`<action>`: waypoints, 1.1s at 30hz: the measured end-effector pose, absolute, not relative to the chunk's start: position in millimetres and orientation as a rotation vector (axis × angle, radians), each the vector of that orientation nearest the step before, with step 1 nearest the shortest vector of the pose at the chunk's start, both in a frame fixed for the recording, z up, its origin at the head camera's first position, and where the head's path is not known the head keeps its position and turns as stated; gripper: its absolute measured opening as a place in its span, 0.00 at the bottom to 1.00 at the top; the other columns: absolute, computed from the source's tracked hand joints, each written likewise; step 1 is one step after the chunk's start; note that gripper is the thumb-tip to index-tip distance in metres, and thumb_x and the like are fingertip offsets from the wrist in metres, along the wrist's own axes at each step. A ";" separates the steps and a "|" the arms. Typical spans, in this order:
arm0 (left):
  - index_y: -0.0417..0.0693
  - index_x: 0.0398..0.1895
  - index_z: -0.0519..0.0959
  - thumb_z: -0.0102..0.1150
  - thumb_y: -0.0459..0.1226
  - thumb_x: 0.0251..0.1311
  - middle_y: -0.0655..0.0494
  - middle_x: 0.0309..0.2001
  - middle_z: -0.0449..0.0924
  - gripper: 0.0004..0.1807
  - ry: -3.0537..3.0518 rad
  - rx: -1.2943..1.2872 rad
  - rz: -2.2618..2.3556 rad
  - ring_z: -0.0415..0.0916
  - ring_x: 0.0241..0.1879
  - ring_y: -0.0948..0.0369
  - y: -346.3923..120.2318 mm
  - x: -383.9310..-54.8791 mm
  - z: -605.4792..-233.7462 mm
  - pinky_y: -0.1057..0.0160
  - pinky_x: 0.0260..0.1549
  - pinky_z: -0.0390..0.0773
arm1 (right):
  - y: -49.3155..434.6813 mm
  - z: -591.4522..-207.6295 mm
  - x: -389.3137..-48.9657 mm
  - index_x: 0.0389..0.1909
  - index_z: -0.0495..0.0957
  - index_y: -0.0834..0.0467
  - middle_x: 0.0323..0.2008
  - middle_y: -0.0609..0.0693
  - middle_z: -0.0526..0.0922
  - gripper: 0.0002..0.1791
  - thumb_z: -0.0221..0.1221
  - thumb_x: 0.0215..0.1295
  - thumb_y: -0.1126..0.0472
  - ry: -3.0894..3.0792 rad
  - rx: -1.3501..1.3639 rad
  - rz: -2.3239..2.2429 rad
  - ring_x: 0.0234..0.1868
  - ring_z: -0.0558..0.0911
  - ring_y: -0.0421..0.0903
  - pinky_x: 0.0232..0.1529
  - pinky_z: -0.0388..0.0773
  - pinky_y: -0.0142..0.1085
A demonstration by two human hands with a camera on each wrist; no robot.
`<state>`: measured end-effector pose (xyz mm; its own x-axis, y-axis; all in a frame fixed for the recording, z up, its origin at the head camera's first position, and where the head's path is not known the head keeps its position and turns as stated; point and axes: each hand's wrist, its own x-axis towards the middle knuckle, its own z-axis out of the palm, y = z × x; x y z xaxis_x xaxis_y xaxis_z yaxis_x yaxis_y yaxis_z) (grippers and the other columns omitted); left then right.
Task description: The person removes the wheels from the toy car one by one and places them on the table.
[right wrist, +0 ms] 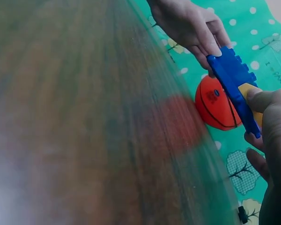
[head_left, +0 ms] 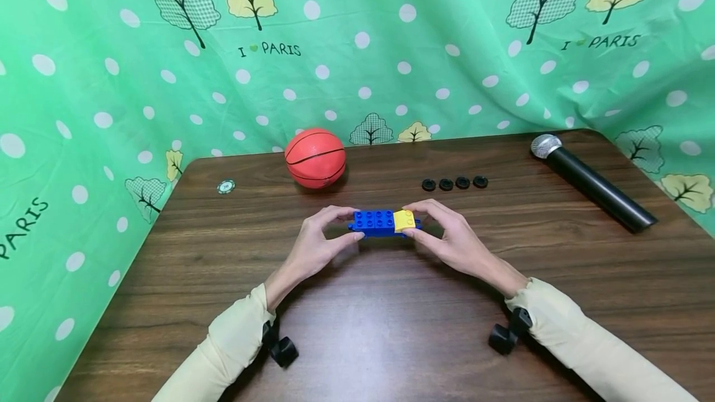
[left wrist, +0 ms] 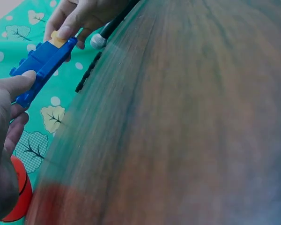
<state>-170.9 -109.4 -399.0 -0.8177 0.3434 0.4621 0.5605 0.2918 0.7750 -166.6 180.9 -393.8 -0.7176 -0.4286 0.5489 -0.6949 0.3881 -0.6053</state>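
Note:
Between both hands is a blue toy-brick piece [head_left: 373, 222] with studs on top and small pegs jutting from its ends, held above the table. A yellow brick [head_left: 404, 221] sits on its right end. My left hand [head_left: 314, 242] pinches the blue left end between thumb and fingers. At the other end, my right hand [head_left: 455, 242] pinches the yellow brick and the part below it. The left wrist view shows the left thumb on the side of the blue piece [left wrist: 42, 68]. In the right wrist view, the right thumb presses the yellow brick [right wrist: 246, 90].
Several small black wheels [head_left: 445, 184] lie in a row behind the hands. A red ball [head_left: 316, 159] and a poker chip [head_left: 226, 187] are at the back left, a microphone [head_left: 594, 185] at the right. A green curtain [head_left: 391, 30] hangs behind the wooden table [head_left: 346, 340].

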 end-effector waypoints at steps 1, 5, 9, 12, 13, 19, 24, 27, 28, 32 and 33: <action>0.43 0.55 0.84 0.77 0.33 0.57 0.54 0.49 0.85 0.22 -2.358 -0.832 -1.527 0.79 0.51 0.57 -109.7 -172.1 -399.3 0.48 0.55 0.77 | 180.1 -393.6 -168.2 0.58 0.79 0.61 0.51 0.49 0.83 0.23 0.70 0.62 0.72 -2.353 0.988 1.239 0.45 0.82 0.44 0.45 0.82 0.45; 0.42 0.55 0.84 0.77 0.33 0.57 0.53 0.47 0.86 0.22 -2.393 -0.820 -1.452 0.80 0.50 0.57 -112.1 -179.0 -401.6 0.50 0.53 0.78 | 177.0 -394.0 -176.1 0.58 0.79 0.61 0.50 0.50 0.83 0.22 0.70 0.64 0.70 -2.385 0.986 1.210 0.45 0.82 0.44 0.46 0.81 0.42; 0.42 0.56 0.84 0.76 0.34 0.59 0.53 0.48 0.86 0.22 -2.435 -0.793 -1.410 0.81 0.49 0.57 -114.6 -185.9 -404.1 0.51 0.53 0.79 | 173.2 -395.2 -184.3 0.59 0.79 0.62 0.50 0.51 0.83 0.21 0.70 0.65 0.67 -2.427 0.969 1.195 0.46 0.81 0.46 0.46 0.80 0.43; 0.42 0.57 0.83 0.75 0.34 0.60 0.52 0.49 0.86 0.22 -2.465 -0.765 -1.405 0.81 0.50 0.56 -115.3 -190.7 -405.1 0.52 0.53 0.79 | 170.8 -396.1 -190.0 0.59 0.79 0.62 0.49 0.52 0.83 0.21 0.70 0.66 0.66 -2.447 0.955 1.190 0.48 0.81 0.47 0.46 0.80 0.46; 0.41 0.57 0.83 0.75 0.34 0.60 0.51 0.49 0.85 0.22 -2.474 -0.756 -1.405 0.82 0.50 0.56 -115.2 -192.4 -405.4 0.52 0.53 0.79 | 170.1 -396.2 -191.7 0.59 0.79 0.62 0.50 0.52 0.83 0.21 0.70 0.67 0.66 -2.453 0.948 1.188 0.48 0.81 0.48 0.47 0.79 0.47; 0.38 0.58 0.82 0.74 0.33 0.61 0.46 0.50 0.85 0.22 -2.490 -0.732 -1.374 0.82 0.50 0.52 -114.0 -203.0 -407.5 0.51 0.54 0.79 | 165.7 -397.9 -203.1 0.59 0.78 0.65 0.51 0.56 0.83 0.22 0.69 0.67 0.65 -2.484 0.927 1.171 0.51 0.82 0.52 0.49 0.79 0.50; 0.37 0.58 0.82 0.73 0.33 0.61 0.45 0.51 0.85 0.22 -2.516 -0.706 -1.328 0.82 0.50 0.51 -112.9 -210.0 -410.1 0.52 0.54 0.79 | 162.6 -399.1 -210.5 0.61 0.78 0.65 0.54 0.59 0.82 0.22 0.68 0.68 0.65 -2.546 0.894 1.152 0.54 0.82 0.55 0.53 0.79 0.52; 0.37 0.58 0.81 0.73 0.33 0.62 0.45 0.51 0.85 0.22 -2.540 -0.687 -1.312 0.82 0.50 0.51 -112.6 -212.5 -411.1 0.53 0.55 0.78 | 160.9 -399.4 -213.7 0.61 0.77 0.65 0.54 0.59 0.82 0.22 0.68 0.69 0.64 -2.584 0.870 1.136 0.54 0.82 0.55 0.53 0.79 0.52; 0.37 0.58 0.81 0.73 0.33 0.62 0.45 0.51 0.85 0.22 -2.545 -0.683 -1.308 0.82 0.50 0.51 -112.5 -213.1 -411.3 0.52 0.55 0.78 | 160.4 -399.5 -214.8 0.61 0.77 0.65 0.54 0.59 0.82 0.22 0.68 0.69 0.63 -2.593 0.862 1.132 0.54 0.82 0.55 0.53 0.79 0.51; 0.37 0.60 0.81 0.71 0.33 0.64 0.44 0.52 0.85 0.22 -2.575 -0.666 -1.307 0.81 0.52 0.51 -112.4 -215.2 -412.3 0.52 0.56 0.78 | 158.4 -400.3 -218.3 0.61 0.77 0.66 0.53 0.59 0.82 0.22 0.67 0.70 0.63 -2.610 0.851 1.127 0.53 0.82 0.55 0.52 0.79 0.51; 0.37 0.61 0.80 0.71 0.33 0.64 0.45 0.52 0.85 0.22 -2.585 -0.660 -1.308 0.81 0.52 0.51 -112.3 -215.4 -412.4 0.52 0.56 0.78 | 158.1 -400.3 -218.8 0.61 0.77 0.66 0.52 0.59 0.82 0.22 0.67 0.70 0.63 -2.614 0.850 1.128 0.53 0.82 0.55 0.51 0.79 0.52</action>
<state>-215.4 -112.3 -412.4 -0.8876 0.3092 0.3415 0.4583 0.5175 0.7226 -218.8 158.1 -400.3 -0.8229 -0.4356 0.3649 -0.5643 0.5512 -0.6146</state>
